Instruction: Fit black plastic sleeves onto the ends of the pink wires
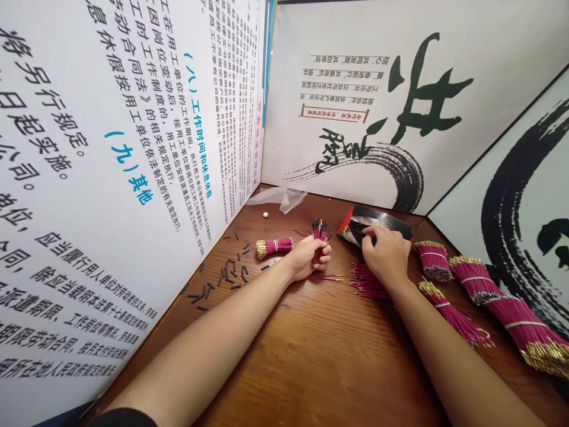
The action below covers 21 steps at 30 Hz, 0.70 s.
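Note:
My left hand [310,258] is closed around a bunch of thin magenta wires [318,236], held upright. Black sleeves cover several of the wire tips at the top, and a few gold tips show between them. My right hand [387,252] dips into an open box [391,225] filled with small black tubes [357,230]. Its fingers are bent and pressed together at the tubes; whatever they grip is hidden. Under the right wrist lies a loose pile of magenta wires [362,281]. A few single wires [326,277] stretch between that pile and my left hand.
Loose black tubes [229,271] are scattered at the left. A tied wire bundle [274,246] lies beside my left hand; more bundles [473,279] line the right side. Clear plastic [284,198] and a small white ball [265,214] sit at the back. Printed panels [347,77] enclose the wooden table [302,356].

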Available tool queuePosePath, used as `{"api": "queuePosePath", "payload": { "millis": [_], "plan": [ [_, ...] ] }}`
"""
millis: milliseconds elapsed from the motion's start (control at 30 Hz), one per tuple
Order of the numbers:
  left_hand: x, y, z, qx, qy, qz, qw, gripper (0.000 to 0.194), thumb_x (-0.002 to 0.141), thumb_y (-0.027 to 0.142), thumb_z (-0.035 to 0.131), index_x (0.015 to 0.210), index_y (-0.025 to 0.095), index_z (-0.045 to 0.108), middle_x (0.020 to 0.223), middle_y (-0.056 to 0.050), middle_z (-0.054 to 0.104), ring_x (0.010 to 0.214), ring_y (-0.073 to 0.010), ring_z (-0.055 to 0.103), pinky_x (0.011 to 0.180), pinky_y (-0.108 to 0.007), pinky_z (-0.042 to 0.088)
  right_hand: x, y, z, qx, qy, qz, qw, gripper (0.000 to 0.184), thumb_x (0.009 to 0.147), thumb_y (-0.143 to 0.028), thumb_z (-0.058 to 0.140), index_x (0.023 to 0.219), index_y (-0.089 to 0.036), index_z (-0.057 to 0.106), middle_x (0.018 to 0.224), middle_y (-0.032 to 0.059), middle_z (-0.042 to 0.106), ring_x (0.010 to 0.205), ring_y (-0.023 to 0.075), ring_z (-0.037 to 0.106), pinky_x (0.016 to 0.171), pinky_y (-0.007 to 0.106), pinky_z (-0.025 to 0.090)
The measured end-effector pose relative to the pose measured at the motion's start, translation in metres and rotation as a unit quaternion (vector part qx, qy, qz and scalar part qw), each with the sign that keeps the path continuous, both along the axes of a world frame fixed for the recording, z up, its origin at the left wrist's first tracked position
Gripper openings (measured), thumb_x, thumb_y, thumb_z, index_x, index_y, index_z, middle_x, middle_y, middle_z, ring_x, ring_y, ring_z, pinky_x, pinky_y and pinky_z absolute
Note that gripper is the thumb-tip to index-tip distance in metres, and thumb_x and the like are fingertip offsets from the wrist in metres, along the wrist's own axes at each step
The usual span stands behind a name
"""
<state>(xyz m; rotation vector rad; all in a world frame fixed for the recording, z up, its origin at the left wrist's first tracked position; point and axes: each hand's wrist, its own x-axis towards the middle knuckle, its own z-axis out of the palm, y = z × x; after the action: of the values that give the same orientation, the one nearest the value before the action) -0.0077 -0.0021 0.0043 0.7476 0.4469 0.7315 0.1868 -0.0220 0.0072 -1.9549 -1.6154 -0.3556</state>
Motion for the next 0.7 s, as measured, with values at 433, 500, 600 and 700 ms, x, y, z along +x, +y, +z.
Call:
{"api": "queuePosePath", "payload": {
  "millis": [433, 500, 600, 700],
  "plan": [
    [-0.003, 0.007, 0.0, -0.037, -0.014, -0.067, 0.997, 0.011, 0.08, 0.029, 0.04, 0.076, 0.019, 0.043, 0.057, 0.007, 0.024, 0.04, -0.0069, 0.017, 0.034, -0.017, 0.015, 0.006, 0.002, -0.01, -0.13, -0.101, 0.0, 0.986, 0.023, 0.087, -0.028, 0.05, 0.086, -0.02, 0.071, 0.094, 0.0086, 0.074, 0.09, 0.0272, 0.06, 0.076, 0.039, 0.028],
    [-0.003, 0.007, -0.001, -0.034, -0.022, -0.063, 0.997, 0.013, 0.079, 0.03, 0.039, 0.077, 0.018, 0.044, 0.057, 0.006, 0.025, 0.041, -0.0074, 0.017, 0.035, -0.017, 0.016, 0.006, 0.002, -0.011, -0.123, -0.096, -0.004, 0.988, 0.023, 0.087, -0.028, 0.049, 0.087, -0.02, 0.071, 0.092, 0.0087, 0.074, 0.089, 0.0267, 0.061, 0.076, 0.038, 0.028],
    [-0.003, 0.007, -0.002, -0.034, -0.025, -0.048, 0.998, 0.017, 0.078, 0.031, 0.039, 0.083, 0.017, 0.048, 0.058, 0.006, 0.027, 0.041, -0.008, 0.019, 0.036, -0.018, 0.017, 0.006, 0.002, -0.012, -0.119, -0.093, -0.006, 0.989, 0.023, 0.087, -0.028, 0.049, 0.087, -0.02, 0.07, 0.09, 0.008, 0.074, 0.088, 0.026, 0.061, 0.076, 0.038, 0.027],
    [-0.002, 0.007, -0.003, -0.043, -0.018, -0.039, 0.998, 0.019, 0.078, 0.032, 0.037, 0.081, 0.017, 0.049, 0.059, 0.005, 0.028, 0.042, -0.0082, 0.021, 0.037, -0.018, 0.018, 0.006, 0.002, -0.013, -0.119, -0.094, -0.003, 0.988, 0.022, 0.086, -0.029, 0.049, 0.087, -0.02, 0.07, 0.09, 0.0069, 0.074, 0.088, 0.0259, 0.061, 0.077, 0.038, 0.027]
  ]
}}
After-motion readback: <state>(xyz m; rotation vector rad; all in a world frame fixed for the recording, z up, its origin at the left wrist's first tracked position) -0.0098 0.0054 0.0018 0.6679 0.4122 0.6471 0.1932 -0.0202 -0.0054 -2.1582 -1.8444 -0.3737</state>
